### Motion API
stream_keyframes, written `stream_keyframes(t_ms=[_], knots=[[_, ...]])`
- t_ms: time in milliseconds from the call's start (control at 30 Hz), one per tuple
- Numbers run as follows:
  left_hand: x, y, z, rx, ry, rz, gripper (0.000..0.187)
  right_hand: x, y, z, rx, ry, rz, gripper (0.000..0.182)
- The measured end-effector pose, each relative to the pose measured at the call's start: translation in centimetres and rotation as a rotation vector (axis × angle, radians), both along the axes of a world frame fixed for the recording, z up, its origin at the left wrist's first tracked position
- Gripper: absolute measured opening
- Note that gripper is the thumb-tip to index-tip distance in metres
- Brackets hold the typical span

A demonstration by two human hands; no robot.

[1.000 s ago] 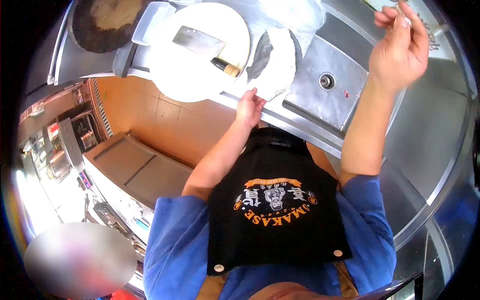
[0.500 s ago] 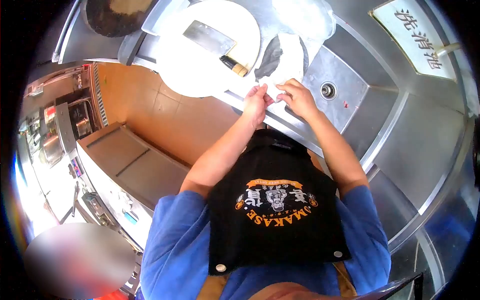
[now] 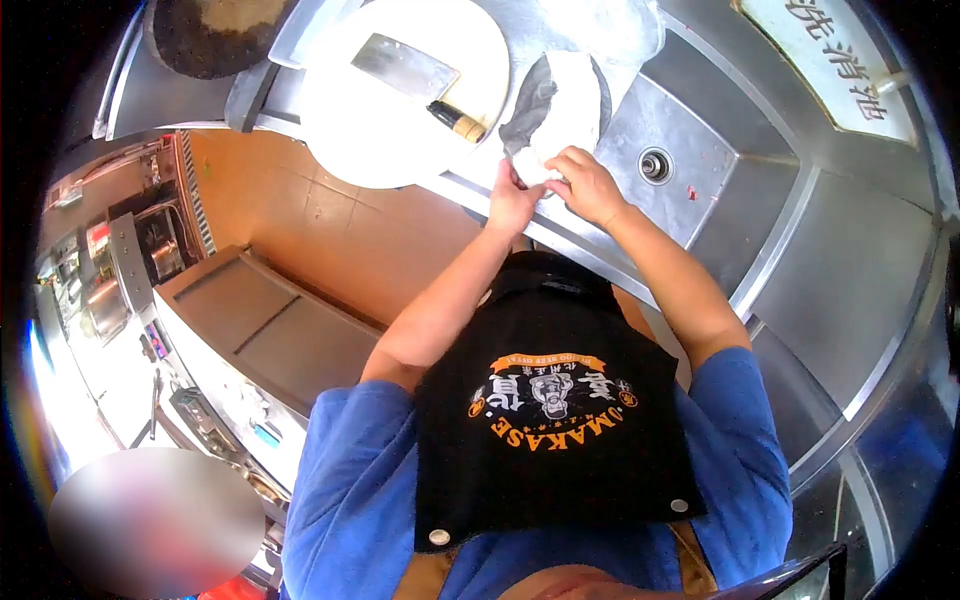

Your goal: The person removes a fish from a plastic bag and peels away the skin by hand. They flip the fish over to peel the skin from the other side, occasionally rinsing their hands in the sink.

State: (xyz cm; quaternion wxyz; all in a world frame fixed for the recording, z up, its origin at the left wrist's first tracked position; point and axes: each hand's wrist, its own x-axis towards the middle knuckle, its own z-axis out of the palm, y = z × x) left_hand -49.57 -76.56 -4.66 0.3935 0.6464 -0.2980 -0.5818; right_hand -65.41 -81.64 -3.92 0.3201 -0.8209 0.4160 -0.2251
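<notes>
A white and dark grey item, perhaps cloth or a skin-like sheet (image 3: pixel 568 98), lies on the metal counter beside the round white board (image 3: pixel 400 140). Its near end is pinched between the fingers of my left hand (image 3: pixel 513 200) and my right hand (image 3: pixel 588 185), which almost touch at the counter's front edge. Glare hides its exact material. On the board rests a cleaver (image 3: pixel 405 68) with a black and wooden handle, to the left of my hands.
A metal sink (image 3: pixel 680 150) with a drain is at the right, below a sign (image 3: pixel 835 65). A dark round pan-like object (image 3: pixel 215 35) sits upper left. A brown-topped cabinet (image 3: pixel 270 320) stands left of me; a blurred person (image 3: pixel 155 525) is lower left.
Both hands have moved slightly down and closer together at the item's near end, the left fingers now more upright. The whole view has shifted a little.
</notes>
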Motion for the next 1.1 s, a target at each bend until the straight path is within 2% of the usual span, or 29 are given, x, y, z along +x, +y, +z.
stream_keyframes(t_ms=[133, 233, 300, 333, 400, 500, 633, 700, 767, 800, 833, 900, 933, 1000, 1067, 1100], knots=[[-0.1, 0.3, -1.6, 0.027, -0.063, -0.066, 0.045, -0.4, -0.2, -0.3, -0.018, -0.035, 0.049, 0.018], [-0.2, 0.1, -1.5, -0.037, 0.018, -0.013, 0.046, -0.3, -0.8, -0.8, -0.020, 0.028, 0.115, 0.016], [0.0, 0.0, -1.0, 0.030, -0.190, -0.100, 0.048, 0.2, -1.3, -1.0, -0.029, 0.063, 0.152, 0.014], [-0.1, -0.1, -0.6, 0.033, -0.190, -0.104, 0.048, 0.4, -1.5, -1.0, -0.062, 0.113, 0.171, 0.012], [-1.0, 0.0, -0.1, -0.080, -0.384, -0.074, 0.046, 0.6, -1.4, -1.3, -0.087, 0.170, 0.188, 0.010], [-1.5, 0.0, -0.4, -0.085, -0.483, -0.118, 0.046, 0.9, -1.3, -1.9, -0.146, 0.212, 0.162, 0.011], [-1.7, 0.1, -1.0, -0.047, -0.576, -0.131, 0.041, 1.4, -1.4, -2.2, -0.047, 0.218, 0.021, 0.014], [-1.5, 0.5, -2.2, -0.070, -0.609, -0.135, 0.030, 1.0, -2.0, -2.4, -0.047, 0.179, -0.027, 0.016], [-1.3, 0.9, -2.8, -0.104, -0.609, -0.137, 0.029, 0.2, -3.5, -2.6, 0.124, 0.148, -0.409, 0.017], [-1.1, 1.1, -2.9, -0.144, -0.613, -0.157, 0.027, -0.7, -4.2, -2.5, 0.235, 0.034, -0.354, 0.018], [-0.8, 1.2, -2.3, -0.149, -0.615, -0.162, 0.027, -1.2, -4.3, -3.1, 0.232, 0.030, -0.361, 0.018], [-0.6, 0.8, -1.2, -0.089, -0.408, -0.083, 0.023, -2.2, -5.1, -3.4, 0.497, -0.099, -0.337, 0.015], [-0.6, 0.8, -1.4, -0.050, -0.386, -0.099, 0.023, -2.9, -5.5, -2.7, 0.538, -0.064, -0.372, 0.015], [-0.3, 0.5, -1.2, -0.020, -0.390, -0.123, 0.023, -5.2, -8.3, -3.7, 0.044, -0.018, -0.334, 0.016], [0.1, 0.7, -0.9, 0.024, -0.409, -0.147, 0.024, -8.3, -14.7, -0.6, 0.082, -0.127, -0.732, 0.017], [0.1, 0.6, -0.8, 0.002, -0.368, -0.095, 0.022, -8.2, -16.0, 7.4, 0.264, -0.058, -0.817, 0.019]])
